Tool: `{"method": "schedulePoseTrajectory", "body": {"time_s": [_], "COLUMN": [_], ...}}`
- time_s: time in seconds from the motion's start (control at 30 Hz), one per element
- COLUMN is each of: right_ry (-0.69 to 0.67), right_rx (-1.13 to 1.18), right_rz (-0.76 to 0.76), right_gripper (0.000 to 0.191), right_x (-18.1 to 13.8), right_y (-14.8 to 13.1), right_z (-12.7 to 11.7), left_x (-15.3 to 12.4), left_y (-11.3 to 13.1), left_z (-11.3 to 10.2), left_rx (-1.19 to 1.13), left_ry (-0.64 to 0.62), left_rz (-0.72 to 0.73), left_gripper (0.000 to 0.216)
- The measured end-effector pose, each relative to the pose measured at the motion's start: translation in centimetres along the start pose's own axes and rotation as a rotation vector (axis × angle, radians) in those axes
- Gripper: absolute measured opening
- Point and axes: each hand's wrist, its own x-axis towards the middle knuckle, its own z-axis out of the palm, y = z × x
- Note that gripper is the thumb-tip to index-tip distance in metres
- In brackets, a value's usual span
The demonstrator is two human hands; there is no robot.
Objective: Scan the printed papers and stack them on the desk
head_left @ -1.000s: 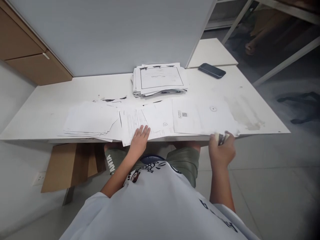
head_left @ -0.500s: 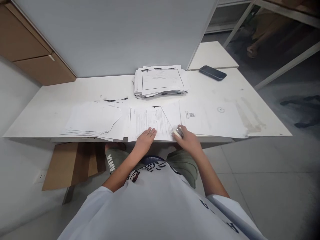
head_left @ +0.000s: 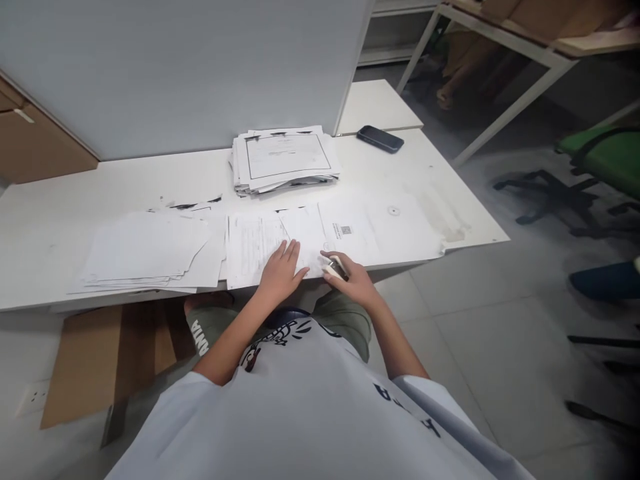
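My left hand [head_left: 280, 272] lies flat near the desk's front edge, thumb spread out, resting on paper. Beneath it and to its left is a printed sheet [head_left: 250, 250], partly covered by a blank slanted piece of paper [head_left: 306, 225]. Closed fingers of my right hand [head_left: 356, 283] grip a small white-and-metal tool [head_left: 337, 269], whose exact kind I cannot make out. The tool is at the right side of these papers. Just beyond it lies a sheet with a printed QR code [head_left: 346, 230].
Loose papers [head_left: 143, 247] are piled on the left. A thick stack of printed papers [head_left: 290, 157] sits against the grey partition [head_left: 200, 73]. A phone [head_left: 380, 139] lies at the back right of the white desk [head_left: 420, 157]. A green chair [head_left: 605, 157] stands on the right.
The head view has turned right. My left hand has slid right across the printed sheet, its thumb now spread. My right hand still holds the small tool beside the papers.
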Motion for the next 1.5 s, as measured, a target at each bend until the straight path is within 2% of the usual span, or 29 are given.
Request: {"method": "schedulePoseTrajectory", "body": {"time_s": [0.1, 0.17, 0.23, 0.33, 0.4, 0.5, 0.6, 0.67, 0.73, 0.8, 0.9, 1.0, 1.13, 1.27, 1.4, 1.5], "right_ry": [0.238, 0.310, 0.340, 0.402, 0.456, 0.566, 0.663, 0.655, 0.570, 0.476, 0.409, 0.388, 0.396, 0.426, 0.452, 0.459], "right_rx": [0.205, 0.269, 0.244, 0.152, 0.107, 0.063, 0.103, 0.255, 0.472, 0.648, 0.772, 0.814, 0.827, 0.808, 0.805, 0.812], "right_rz": [0.009, 0.059, 0.119, 0.194, 0.230, 0.259, 0.217, 0.195, 0.238, 0.303, 0.359, 0.413, 0.460, 0.479, 0.486, 0.476], "right_gripper": [0.039, 0.039, 0.040, 0.043, 0.047, 0.050, 0.047, 0.043, 0.038, 0.036, 0.035, 0.036, 0.038, 0.038, 0.039, 0.037], "right_x": [-1.1, -1.8, -2.4, -2.7, -2.4, -1.8, -1.6, -2.1, -2.9, -3.7, -4.5, -4.8, -4.9, -4.9, -4.9, -5.0], "right_y": [1.6, 2.6, 3.3, 4.0, 4.6, 5.4, 5.3, 4.5, 3.5, 2.6, 2.0, 2.1, 2.9, 3.4, 3.3, 3.0], "right_z": [-0.3, -0.6, -0.8, -1.2, -1.8, -2.8, -3.5, -3.4, -2.7, -1.6, 0.3, 1.7, 2.3, 2.1, 1.8, 1.5], "left_x": [3.6, 5.5, 6.6, 7.3, 7.5, 7.4, 7.0, 6.7, 6.5, 6.7, 7.5, 8.7, 9.9, 10.7, 11.7, 12.2], "left_y": [0.6, 0.8, 0.8, 0.4, 0.2, -0.2, -0.8, -1.1, -1.2, -0.8, 0.3, 1.4, 2.6, 3.1, 2.5, 1.6], "left_z": [0.1, 0.3, 0.5, 0.6, 0.4, -0.3, -0.9, -1.1, -1.0, -0.7, -0.5, -0.7, -1.5, -1.9, -1.9, -1.9], "left_rx": [0.007, 0.044, 0.099, 0.175, 0.236, 0.310, 0.355, 0.383, 0.373, 0.324, 0.249, 0.194, 0.174, 0.244, 0.306, 0.303], "left_ry": [-0.065, -0.118, -0.129, -0.093, -0.076, -0.060, -0.080, -0.098, -0.093, -0.069, -0.051, -0.092, -0.159, -0.160, -0.150, -0.106], "left_rz": [0.023, 0.051, 0.092, 0.150, 0.201, 0.320, 0.414, 0.445, 0.441, 0.393, 0.299, 0.234, 0.196, 0.199, 0.206, 0.198], "left_gripper": [0.078, 0.074, 0.061, 0.046, 0.044, 0.053, 0.061, 0.064, 0.064, 0.054, 0.042, 0.043, 0.025, 0.037, 0.049, 0.045]}}
